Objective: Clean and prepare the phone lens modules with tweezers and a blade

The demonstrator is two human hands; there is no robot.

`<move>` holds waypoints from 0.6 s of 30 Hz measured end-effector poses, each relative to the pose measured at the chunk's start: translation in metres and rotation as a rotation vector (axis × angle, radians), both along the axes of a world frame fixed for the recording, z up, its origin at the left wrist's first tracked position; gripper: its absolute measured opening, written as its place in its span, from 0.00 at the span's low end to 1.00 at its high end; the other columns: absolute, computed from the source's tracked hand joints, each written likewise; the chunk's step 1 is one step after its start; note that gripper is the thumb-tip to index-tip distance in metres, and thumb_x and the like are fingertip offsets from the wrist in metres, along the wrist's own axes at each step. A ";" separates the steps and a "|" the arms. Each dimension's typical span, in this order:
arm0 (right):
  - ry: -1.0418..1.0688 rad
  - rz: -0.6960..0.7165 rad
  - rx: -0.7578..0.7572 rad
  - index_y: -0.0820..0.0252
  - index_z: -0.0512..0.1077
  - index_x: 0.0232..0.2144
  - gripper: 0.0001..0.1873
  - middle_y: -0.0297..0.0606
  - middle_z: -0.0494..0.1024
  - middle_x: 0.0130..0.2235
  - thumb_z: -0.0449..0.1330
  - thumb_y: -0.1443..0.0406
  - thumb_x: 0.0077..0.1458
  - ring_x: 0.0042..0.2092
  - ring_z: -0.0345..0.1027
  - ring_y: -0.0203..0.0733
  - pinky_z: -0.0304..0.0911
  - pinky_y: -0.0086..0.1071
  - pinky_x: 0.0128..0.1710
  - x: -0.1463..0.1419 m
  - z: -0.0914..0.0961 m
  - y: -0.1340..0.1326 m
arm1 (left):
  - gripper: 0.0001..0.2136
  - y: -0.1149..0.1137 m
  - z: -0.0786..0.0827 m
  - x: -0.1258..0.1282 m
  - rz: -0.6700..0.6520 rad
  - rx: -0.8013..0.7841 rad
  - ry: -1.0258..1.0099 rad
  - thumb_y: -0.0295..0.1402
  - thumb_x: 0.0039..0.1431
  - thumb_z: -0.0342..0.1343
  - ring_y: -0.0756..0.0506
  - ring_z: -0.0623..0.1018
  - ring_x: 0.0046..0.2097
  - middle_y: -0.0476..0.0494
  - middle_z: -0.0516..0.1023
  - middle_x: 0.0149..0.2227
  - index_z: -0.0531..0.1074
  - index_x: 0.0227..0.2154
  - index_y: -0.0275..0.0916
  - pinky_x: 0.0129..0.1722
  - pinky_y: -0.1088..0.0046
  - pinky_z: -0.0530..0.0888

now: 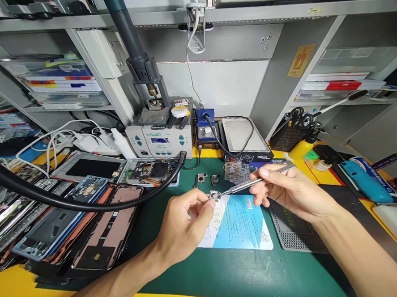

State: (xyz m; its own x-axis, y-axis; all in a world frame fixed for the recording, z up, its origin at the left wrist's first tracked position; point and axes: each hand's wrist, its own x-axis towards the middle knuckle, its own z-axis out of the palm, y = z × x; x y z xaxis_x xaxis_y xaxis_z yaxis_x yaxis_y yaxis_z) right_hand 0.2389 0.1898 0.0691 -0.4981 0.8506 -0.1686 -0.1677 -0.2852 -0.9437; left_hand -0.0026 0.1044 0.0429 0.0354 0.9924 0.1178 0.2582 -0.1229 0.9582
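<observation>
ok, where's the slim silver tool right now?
The slim silver tool is right of centre in the head view, held in the right hand, its tip at the small metal part pinched in the left hand.

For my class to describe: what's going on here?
A person's left hand pinches a small metallic part near a blue-and-white sheet. The right hand holds a slim metal tool, its tip at that part; whether they touch is too small to tell. Two small pieces lie beyond on the green mat.
</observation>
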 end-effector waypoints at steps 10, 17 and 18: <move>-0.042 -0.033 0.035 0.61 0.82 0.32 0.12 0.44 0.86 0.29 0.73 0.58 0.54 0.27 0.81 0.45 0.68 0.30 0.23 0.000 0.000 -0.001 | 0.12 -0.001 -0.001 -0.001 0.007 -0.007 0.005 0.36 0.64 0.56 0.49 0.72 0.23 0.52 0.69 0.20 0.70 0.25 0.39 0.23 0.74 0.66; -0.029 -0.033 0.036 0.62 0.83 0.33 0.11 0.43 0.85 0.28 0.73 0.58 0.54 0.26 0.80 0.45 0.66 0.31 0.22 0.000 0.000 0.000 | 0.13 0.000 -0.002 0.000 0.018 0.000 0.015 0.37 0.64 0.56 0.50 0.72 0.23 0.52 0.70 0.19 0.70 0.24 0.39 0.23 0.74 0.64; -0.022 -0.032 0.031 0.62 0.83 0.32 0.11 0.43 0.85 0.27 0.73 0.59 0.54 0.26 0.79 0.44 0.66 0.30 0.22 0.001 0.000 0.001 | 0.13 0.000 -0.002 0.000 0.016 0.001 0.017 0.37 0.64 0.56 0.50 0.72 0.23 0.52 0.70 0.19 0.70 0.24 0.39 0.23 0.74 0.64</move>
State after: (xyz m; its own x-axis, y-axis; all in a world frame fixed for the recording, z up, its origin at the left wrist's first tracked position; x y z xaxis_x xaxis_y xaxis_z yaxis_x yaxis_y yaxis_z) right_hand 0.2400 0.1906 0.0691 -0.4670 0.8710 -0.1526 -0.1554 -0.2508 -0.9555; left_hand -0.0027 0.1046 0.0413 0.0210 0.9927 0.1186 0.2763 -0.1198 0.9536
